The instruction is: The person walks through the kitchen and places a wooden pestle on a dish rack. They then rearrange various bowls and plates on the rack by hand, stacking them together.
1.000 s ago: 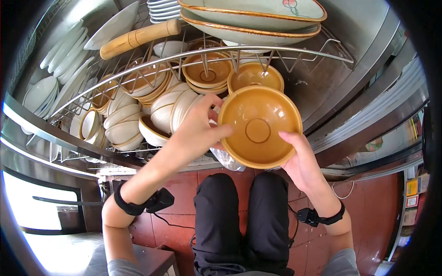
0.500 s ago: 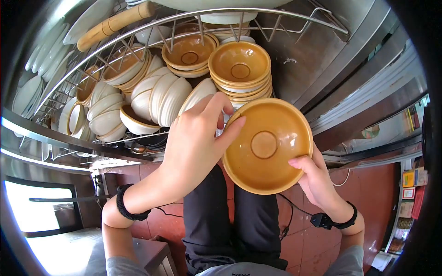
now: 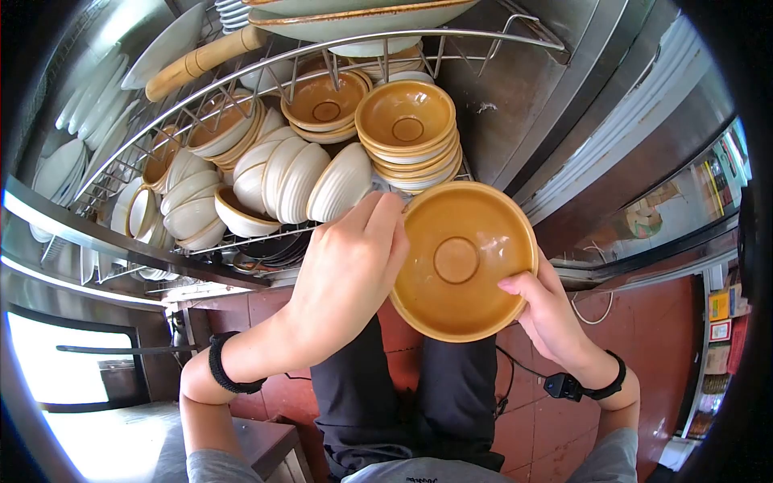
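Note:
A yellow-brown bowl (image 3: 456, 261), its inside facing me, is held in front of the rack. My right hand (image 3: 547, 310) grips its right side, the thumb over the rim and the other fingers behind. At the bowl's left edge is my left hand (image 3: 350, 266), with the fingers curled and the tips mostly hidden from view; whether they pinch something there cannot be made out. Just behind the bowl, a stack of brown bowls (image 3: 406, 121) stands upright on the rack, with a second stack (image 3: 325, 101) to its left. Several white ribbed bowls (image 3: 302, 179) lean on their sides.
The wire rack (image 3: 282, 86) spans the cabinet. A wooden rolling pin (image 3: 205, 63) rests at its upper left, near white plates (image 3: 97, 88). A large pale dish (image 3: 354, 22) sits on top. A metal counter (image 3: 145, 443) is at lower left, above red floor tiles.
The view has shifted slightly, showing more of the large dish above. My left hand's thumb and fingers have drawn closer together beside the bowl. My right hand keeps its grip.

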Demonstrator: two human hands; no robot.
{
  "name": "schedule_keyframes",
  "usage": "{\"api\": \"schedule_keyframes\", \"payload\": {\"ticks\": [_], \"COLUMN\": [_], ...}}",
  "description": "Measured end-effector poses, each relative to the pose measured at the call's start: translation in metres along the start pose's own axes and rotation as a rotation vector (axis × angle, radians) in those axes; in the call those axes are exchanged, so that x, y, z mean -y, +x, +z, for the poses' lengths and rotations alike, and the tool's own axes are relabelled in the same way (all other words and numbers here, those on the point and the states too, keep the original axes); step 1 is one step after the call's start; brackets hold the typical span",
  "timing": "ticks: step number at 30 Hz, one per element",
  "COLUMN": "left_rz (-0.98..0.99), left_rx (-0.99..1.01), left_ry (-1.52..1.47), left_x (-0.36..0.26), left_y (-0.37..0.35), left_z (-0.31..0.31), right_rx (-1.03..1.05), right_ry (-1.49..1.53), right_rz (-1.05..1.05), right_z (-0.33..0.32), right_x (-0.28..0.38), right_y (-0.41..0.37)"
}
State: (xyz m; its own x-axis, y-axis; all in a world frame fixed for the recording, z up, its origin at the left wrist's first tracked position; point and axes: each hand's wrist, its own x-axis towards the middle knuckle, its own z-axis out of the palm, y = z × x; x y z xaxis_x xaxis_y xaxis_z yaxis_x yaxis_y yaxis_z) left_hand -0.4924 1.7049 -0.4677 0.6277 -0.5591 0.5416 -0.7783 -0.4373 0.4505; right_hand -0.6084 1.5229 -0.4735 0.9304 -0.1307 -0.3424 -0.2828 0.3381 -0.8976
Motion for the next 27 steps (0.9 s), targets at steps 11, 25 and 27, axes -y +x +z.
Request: {"api": "schedule_keyframes", "payload": {"ticks": [11,25,27], "left_rz": [-0.189,-0.295,-0.158], "left_rx": [0.174,0.457,0.385], "left_ry": [-0.194,-0.281,-0.271], "left_x": [0.013,0.059,0.071], "left_y": [0.004,-0.001,-0.010], "left_z": [-0.023,-0.034,-0.032], "right_rx": [0.005,0.006,0.017], "right_ry": [-0.030,0.018,0.018], "right_rz": [0.002,0.072,0.051], "right_z": [0.002,0.004,0.003], "right_x": [-0.001,0.000,0.000], "right_y": [-0.003,0.003,0.006]}}
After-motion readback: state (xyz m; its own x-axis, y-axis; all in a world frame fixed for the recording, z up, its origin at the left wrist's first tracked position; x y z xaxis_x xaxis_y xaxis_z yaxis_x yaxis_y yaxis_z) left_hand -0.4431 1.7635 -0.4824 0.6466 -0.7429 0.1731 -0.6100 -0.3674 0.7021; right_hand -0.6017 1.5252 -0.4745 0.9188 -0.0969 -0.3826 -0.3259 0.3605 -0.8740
